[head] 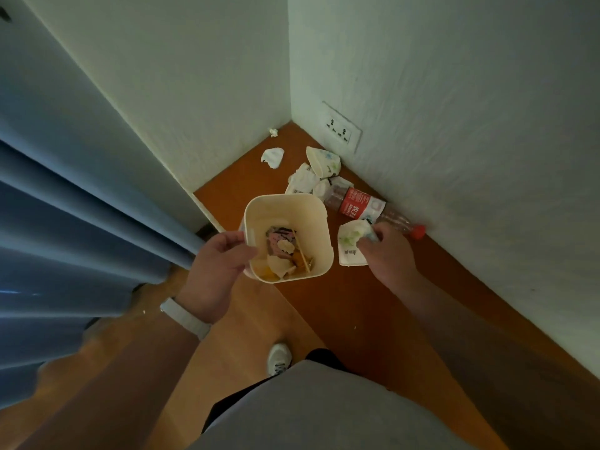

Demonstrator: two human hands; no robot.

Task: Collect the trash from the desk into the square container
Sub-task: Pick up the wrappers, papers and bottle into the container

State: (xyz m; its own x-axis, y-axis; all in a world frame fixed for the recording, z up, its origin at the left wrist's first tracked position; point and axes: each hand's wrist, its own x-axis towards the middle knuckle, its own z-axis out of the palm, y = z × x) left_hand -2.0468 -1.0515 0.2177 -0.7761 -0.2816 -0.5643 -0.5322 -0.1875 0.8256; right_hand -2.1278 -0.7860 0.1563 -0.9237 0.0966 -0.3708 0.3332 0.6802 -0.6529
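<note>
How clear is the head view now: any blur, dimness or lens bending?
Head view: dim, bluish light, no glare; the wide lens bows the walls and curtain; lower-left corner is soft; container, bottle and crushed cup in the right hand are sharp enough.

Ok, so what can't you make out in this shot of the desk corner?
Head view only:
square container: its lower contents, buried under the top scraps.
crushed cup: partly covered by the right hand gripping it.
bottle: label print too small to read.
far-corner scrap: too small to identify.
</note>
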